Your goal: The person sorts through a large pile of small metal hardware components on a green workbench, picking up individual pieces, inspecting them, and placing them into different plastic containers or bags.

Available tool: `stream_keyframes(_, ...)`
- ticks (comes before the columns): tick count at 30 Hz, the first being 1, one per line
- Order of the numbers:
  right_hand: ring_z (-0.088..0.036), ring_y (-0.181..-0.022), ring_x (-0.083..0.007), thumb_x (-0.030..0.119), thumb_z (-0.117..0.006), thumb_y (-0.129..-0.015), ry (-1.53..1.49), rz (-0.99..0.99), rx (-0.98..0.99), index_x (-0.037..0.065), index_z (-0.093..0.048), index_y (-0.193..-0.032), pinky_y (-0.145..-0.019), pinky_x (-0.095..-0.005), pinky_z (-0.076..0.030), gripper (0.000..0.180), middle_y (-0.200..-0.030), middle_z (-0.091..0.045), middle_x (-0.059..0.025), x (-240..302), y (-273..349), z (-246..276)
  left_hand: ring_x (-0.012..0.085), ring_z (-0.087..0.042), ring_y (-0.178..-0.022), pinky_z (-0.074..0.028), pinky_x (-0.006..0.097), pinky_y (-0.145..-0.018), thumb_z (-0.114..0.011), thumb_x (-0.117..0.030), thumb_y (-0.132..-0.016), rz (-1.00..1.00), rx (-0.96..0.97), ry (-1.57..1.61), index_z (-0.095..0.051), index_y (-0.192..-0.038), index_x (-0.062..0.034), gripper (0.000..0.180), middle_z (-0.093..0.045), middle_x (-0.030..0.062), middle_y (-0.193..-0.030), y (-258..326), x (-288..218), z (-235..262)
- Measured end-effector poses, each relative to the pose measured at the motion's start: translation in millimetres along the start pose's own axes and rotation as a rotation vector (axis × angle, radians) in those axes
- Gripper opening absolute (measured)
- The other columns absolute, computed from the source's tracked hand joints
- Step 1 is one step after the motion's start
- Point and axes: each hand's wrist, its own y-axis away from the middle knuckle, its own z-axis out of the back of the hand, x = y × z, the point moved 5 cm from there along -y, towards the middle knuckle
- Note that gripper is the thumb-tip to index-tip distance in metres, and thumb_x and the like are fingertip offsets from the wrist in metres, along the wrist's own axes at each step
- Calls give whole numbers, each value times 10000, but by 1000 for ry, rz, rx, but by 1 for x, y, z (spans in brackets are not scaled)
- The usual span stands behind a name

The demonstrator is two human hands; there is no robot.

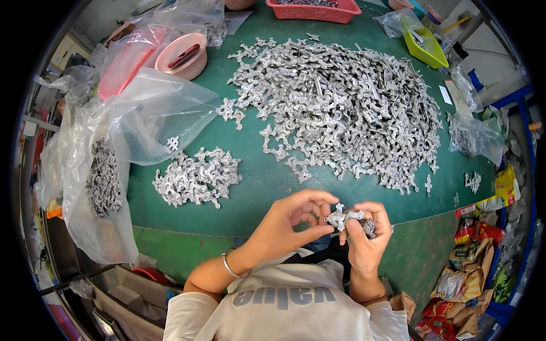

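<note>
Small silver-grey metal cross-shaped castings lie in a big heap (341, 108) on the green table. A smaller heap of castings (197, 177) sits to the left, nearer me. Over the near table edge, my right hand (367, 238) is closed on several castings (368, 228). One cross-shaped casting (338, 217) sticks out leftward from its thumb and fingers. My left hand (296, 219) curves beside that casting, thumb and index finger apart, with their tips close to its ends. Whether they touch it I cannot tell.
A clear plastic bag of castings (103, 182) hangs over the left table edge. Behind it stands a pink basket (190, 62) with a red-handled tool. A red tray (313, 12) and a yellow-green basket (425, 50) stand at the back. Colourful packages (463, 273) fill the right side.
</note>
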Motion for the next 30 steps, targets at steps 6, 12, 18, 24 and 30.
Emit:
stream_keyframes(6, -518, -542, -90, 10, -589, -804, 36, 77, 11, -42, -526, -895, -476, -201, -413, 123, -737, -595, -108, 4, 4, 1, 112, -533, -797, -460, 227, -690, -610, 61, -754, -114, -18, -192, -598, -996, 17, 246, -541, 74, -944, 3, -8, 1)
stream_keyframes(12, -516, -539, -94, 9, -589, -803, 155, 130, -17, -46, -545, -830, -477, -204, -412, 75, -712, -591, -103, 9, 6, 2, 145, -563, -811, -492, 239, -715, -626, 109, -714, -109, -38, -212, -619, -961, 48, 254, -562, 112, -923, 4, -10, 2)
stream_keyframes(18, -497, -509, -104, 7, -576, -809, 98, 177, 68, -34, -526, -746, -464, -214, -394, 90, -637, -565, -102, 6, 1, 0, 77, -523, -700, -430, 198, -613, -582, -18, -816, 93, -51, 65, -595, -851, 44, 73, -565, 57, -827, 3, 6, 6)
stream_keyframes(24, -467, -486, -104, 82, -544, -851, 42, 128, 82, -17, -488, -708, -445, -220, -368, 183, -598, -533, -88, 0, -1, 0, 107, -529, -668, -439, 228, -607, -530, -105, -874, 167, -28, 73, -550, -839, 26, 137, -567, 72, -788, 1, 10, 4)
stream_keyframes(30, -463, -495, -112, 104, -533, -861, 43, 167, 94, -17, -484, -710, -453, -227, -367, 200, -590, -523, -86, 1, -1, -3, 106, -529, -674, -437, 228, -620, -532, -123, -877, 166, -9, 118, -540, -848, 23, 149, -564, 67, -781, 2, 13, 5)
